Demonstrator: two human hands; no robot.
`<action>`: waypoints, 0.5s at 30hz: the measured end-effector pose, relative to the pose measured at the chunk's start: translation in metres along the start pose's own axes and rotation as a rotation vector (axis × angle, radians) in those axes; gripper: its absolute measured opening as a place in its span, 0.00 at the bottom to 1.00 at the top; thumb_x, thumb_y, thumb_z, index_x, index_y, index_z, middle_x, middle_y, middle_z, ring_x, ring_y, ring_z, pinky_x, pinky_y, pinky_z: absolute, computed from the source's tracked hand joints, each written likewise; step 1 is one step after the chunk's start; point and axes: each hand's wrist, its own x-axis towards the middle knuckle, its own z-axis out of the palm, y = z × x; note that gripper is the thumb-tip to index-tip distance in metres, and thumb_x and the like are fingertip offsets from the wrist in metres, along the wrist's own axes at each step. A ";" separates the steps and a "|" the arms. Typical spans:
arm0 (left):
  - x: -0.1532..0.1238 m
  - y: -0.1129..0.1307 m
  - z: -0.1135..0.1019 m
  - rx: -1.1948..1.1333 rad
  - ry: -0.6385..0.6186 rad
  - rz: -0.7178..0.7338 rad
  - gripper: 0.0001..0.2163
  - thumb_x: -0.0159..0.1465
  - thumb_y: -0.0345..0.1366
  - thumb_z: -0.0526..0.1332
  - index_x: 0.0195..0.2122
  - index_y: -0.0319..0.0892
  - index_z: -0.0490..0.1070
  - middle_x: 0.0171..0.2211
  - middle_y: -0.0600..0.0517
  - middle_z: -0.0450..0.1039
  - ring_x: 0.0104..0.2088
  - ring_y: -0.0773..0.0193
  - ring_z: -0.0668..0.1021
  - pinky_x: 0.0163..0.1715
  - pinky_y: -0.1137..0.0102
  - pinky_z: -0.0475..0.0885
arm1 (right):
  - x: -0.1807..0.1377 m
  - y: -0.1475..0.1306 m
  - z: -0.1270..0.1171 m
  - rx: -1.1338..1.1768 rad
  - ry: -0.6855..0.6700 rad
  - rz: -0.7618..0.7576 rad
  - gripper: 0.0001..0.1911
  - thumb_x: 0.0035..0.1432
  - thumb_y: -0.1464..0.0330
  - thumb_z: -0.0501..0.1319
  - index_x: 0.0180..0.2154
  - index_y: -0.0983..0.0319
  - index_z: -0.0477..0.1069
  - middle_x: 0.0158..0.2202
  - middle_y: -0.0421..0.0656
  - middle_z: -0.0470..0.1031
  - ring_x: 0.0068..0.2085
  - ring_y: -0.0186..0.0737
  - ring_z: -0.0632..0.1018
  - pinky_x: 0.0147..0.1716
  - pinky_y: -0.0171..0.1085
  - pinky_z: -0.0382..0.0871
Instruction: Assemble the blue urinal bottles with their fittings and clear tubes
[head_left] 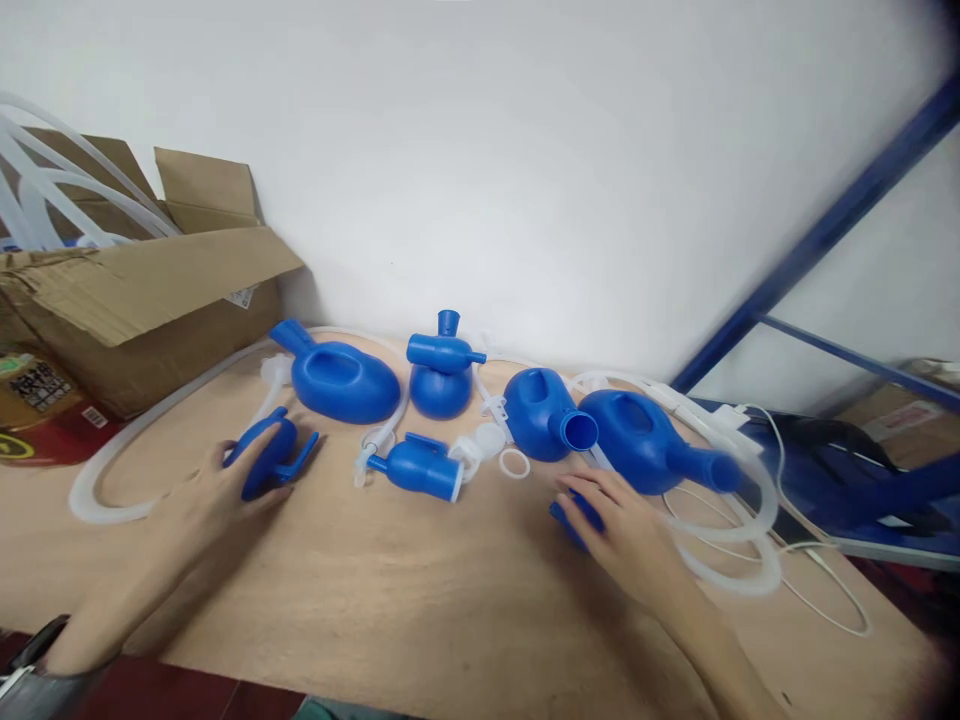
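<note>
My left hand (217,495) lies on the wooden table (420,590) with its fingers wrapped round a small blue plastic part (271,458) with a spout. My right hand (622,530) rests palm down on another blue piece (571,520), which it mostly hides. Between the hands lies a blue connector (420,467) with a white tube end. Behind it sit three blue vessels (346,378) (540,410) (649,440) and a round blue part with a T-fitting (442,370). White rings and caps (514,463) lie near the middle.
Clear flexible tubing (97,480) loops along the table's left and also on the right (742,560). An open cardboard box (142,300) with more tubes stands at the back left. A blue metal frame (825,240) and white cable (825,590) are at the right.
</note>
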 end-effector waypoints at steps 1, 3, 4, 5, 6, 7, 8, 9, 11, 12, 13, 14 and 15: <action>0.001 0.000 -0.002 -0.041 -0.008 0.017 0.25 0.74 0.56 0.51 0.70 0.56 0.61 0.49 0.47 0.71 0.38 0.48 0.81 0.35 0.64 0.71 | 0.015 -0.012 0.005 0.038 -0.064 -0.026 0.17 0.75 0.61 0.54 0.52 0.58 0.80 0.51 0.51 0.83 0.51 0.53 0.83 0.50 0.52 0.81; 0.007 0.001 -0.013 -0.129 -0.006 0.058 0.22 0.75 0.56 0.50 0.66 0.57 0.66 0.47 0.49 0.71 0.36 0.53 0.80 0.34 0.67 0.69 | 0.045 -0.030 0.018 0.076 -0.163 -0.065 0.18 0.75 0.65 0.54 0.58 0.60 0.77 0.56 0.52 0.81 0.56 0.55 0.81 0.52 0.54 0.80; 0.010 0.002 -0.022 -0.173 0.007 0.074 0.21 0.74 0.56 0.52 0.63 0.56 0.68 0.47 0.50 0.71 0.36 0.54 0.80 0.33 0.68 0.69 | 0.059 -0.036 0.026 0.091 -0.226 -0.075 0.19 0.75 0.65 0.55 0.62 0.61 0.74 0.60 0.53 0.79 0.60 0.56 0.79 0.54 0.56 0.79; 0.014 0.005 -0.032 -0.217 0.023 0.082 0.21 0.73 0.58 0.54 0.60 0.55 0.70 0.47 0.50 0.73 0.36 0.54 0.80 0.33 0.68 0.68 | 0.074 -0.040 0.035 0.117 -0.285 -0.090 0.21 0.74 0.66 0.58 0.65 0.61 0.71 0.63 0.53 0.76 0.63 0.57 0.77 0.58 0.57 0.77; 0.018 0.009 -0.043 -0.259 0.038 0.077 0.22 0.70 0.59 0.58 0.57 0.53 0.72 0.48 0.50 0.74 0.36 0.54 0.80 0.32 0.68 0.68 | 0.087 -0.041 0.044 0.158 -0.346 -0.113 0.25 0.72 0.65 0.60 0.67 0.62 0.69 0.67 0.54 0.73 0.67 0.57 0.73 0.63 0.58 0.73; 0.022 0.014 -0.055 -0.308 0.039 0.065 0.25 0.67 0.61 0.62 0.57 0.52 0.72 0.48 0.50 0.76 0.35 0.54 0.79 0.32 0.68 0.68 | 0.099 -0.041 0.052 0.207 -0.400 -0.137 0.28 0.71 0.65 0.63 0.68 0.62 0.67 0.69 0.54 0.70 0.69 0.57 0.70 0.67 0.59 0.68; 0.026 0.021 -0.066 -0.359 0.041 0.022 0.30 0.63 0.62 0.66 0.60 0.51 0.70 0.47 0.50 0.78 0.34 0.54 0.79 0.32 0.67 0.69 | 0.109 -0.040 0.060 0.256 -0.460 -0.164 0.29 0.69 0.66 0.65 0.68 0.61 0.67 0.70 0.54 0.69 0.70 0.57 0.69 0.69 0.59 0.65; 0.029 0.029 -0.076 -0.433 0.054 -0.028 0.36 0.58 0.61 0.70 0.63 0.51 0.67 0.47 0.49 0.78 0.34 0.54 0.78 0.33 0.66 0.71 | 0.117 -0.038 0.066 0.298 -0.510 -0.192 0.29 0.67 0.68 0.67 0.67 0.61 0.69 0.69 0.53 0.70 0.70 0.57 0.69 0.70 0.59 0.63; 0.034 0.049 -0.092 -0.719 0.110 -0.062 0.43 0.52 0.55 0.78 0.66 0.52 0.63 0.46 0.51 0.78 0.41 0.52 0.79 0.40 0.64 0.76 | 0.128 -0.033 0.073 0.355 -0.573 -0.241 0.25 0.66 0.71 0.67 0.63 0.58 0.74 0.65 0.50 0.75 0.68 0.54 0.73 0.69 0.55 0.65; 0.037 0.060 -0.098 -0.920 0.140 -0.065 0.42 0.50 0.50 0.79 0.64 0.53 0.64 0.44 0.53 0.78 0.43 0.52 0.79 0.43 0.63 0.77 | 0.132 -0.031 0.074 0.370 -0.584 -0.260 0.23 0.67 0.71 0.66 0.62 0.57 0.76 0.63 0.48 0.78 0.66 0.52 0.75 0.68 0.52 0.67; 0.041 0.071 -0.103 -1.124 0.143 -0.079 0.39 0.50 0.47 0.79 0.61 0.53 0.66 0.43 0.54 0.78 0.44 0.53 0.79 0.44 0.64 0.78 | 0.134 -0.029 0.073 0.383 -0.585 -0.269 0.22 0.68 0.71 0.65 0.61 0.57 0.76 0.62 0.47 0.79 0.64 0.50 0.77 0.67 0.50 0.69; 0.045 0.083 -0.107 -1.313 0.130 -0.127 0.34 0.52 0.46 0.79 0.58 0.51 0.69 0.42 0.53 0.79 0.43 0.55 0.80 0.42 0.65 0.79 | 0.136 -0.027 0.071 0.398 -0.583 -0.264 0.22 0.68 0.70 0.66 0.62 0.57 0.76 0.62 0.47 0.79 0.63 0.50 0.78 0.66 0.49 0.70; 0.051 0.094 -0.111 -1.484 0.125 -0.190 0.30 0.53 0.47 0.76 0.56 0.49 0.72 0.43 0.51 0.80 0.42 0.54 0.81 0.40 0.65 0.80 | 0.137 -0.025 0.066 0.414 -0.578 -0.249 0.23 0.67 0.68 0.67 0.62 0.58 0.75 0.62 0.48 0.79 0.63 0.51 0.78 0.66 0.49 0.70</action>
